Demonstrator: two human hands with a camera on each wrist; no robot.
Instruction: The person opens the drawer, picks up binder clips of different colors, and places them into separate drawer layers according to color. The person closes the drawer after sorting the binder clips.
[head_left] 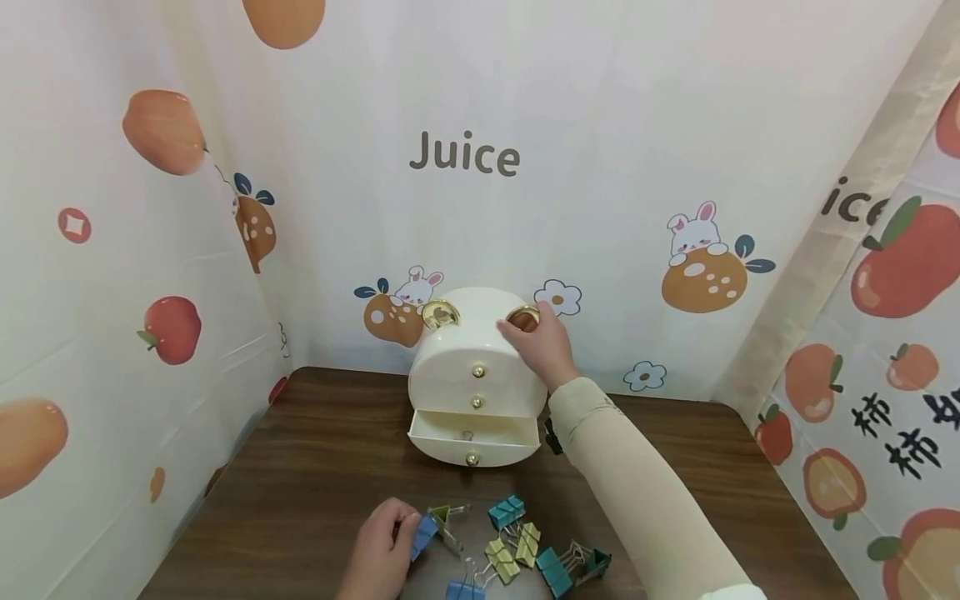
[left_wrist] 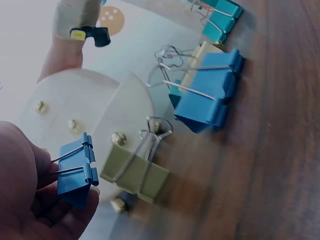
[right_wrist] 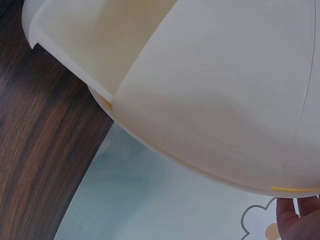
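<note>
A white rounded drawer box (head_left: 450,354) with gold knobs and gold-rimmed ears stands at the back of the table. Its bottom drawer (head_left: 438,450) is pulled out; a small shiny thing shows inside, too small to identify. My right hand (head_left: 547,346) grips the right ear (head_left: 525,317) on top, and in the right wrist view only a few fingertips (right_wrist: 287,217) appear beyond the box's edge. My left hand (head_left: 381,546) pinches a blue binder clip (left_wrist: 75,172) above the table's front. Beside it is an olive binder clip (left_wrist: 134,172) with its wire handles standing out.
Several other binder clips lie in front of the box: teal (head_left: 555,573), yellow (head_left: 502,560), and another blue one (head_left: 465,591) at the lower frame edge. A printed curtain (head_left: 480,225) hangs behind and along both sides of the brown wooden table (head_left: 315,467).
</note>
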